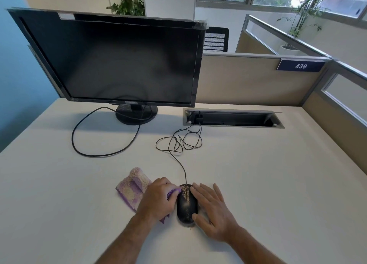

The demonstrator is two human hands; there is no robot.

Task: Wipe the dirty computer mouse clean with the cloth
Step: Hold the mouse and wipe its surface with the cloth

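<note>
A black computer mouse [186, 206] lies on the white desk near the front, with tan crumbs strewn over its front half. My left hand [158, 199] grips a purple and beige cloth [133, 188] and presses a fold of it against the mouse's left front side. Most of the cloth trails on the desk to the left of that hand. My right hand [213, 208] rests along the mouse's right side, thumb at its rear and fingers at its front, holding it steady. The mouse's thin black cord [179, 144] runs away from it in loose loops.
A black monitor [119, 59] on a round stand [136, 115] fills the back left, with its thick cable [79, 144] looping over the desk. A cable slot [232, 119] is cut into the desk at the back right. Partition walls [258, 81] close off the back and right.
</note>
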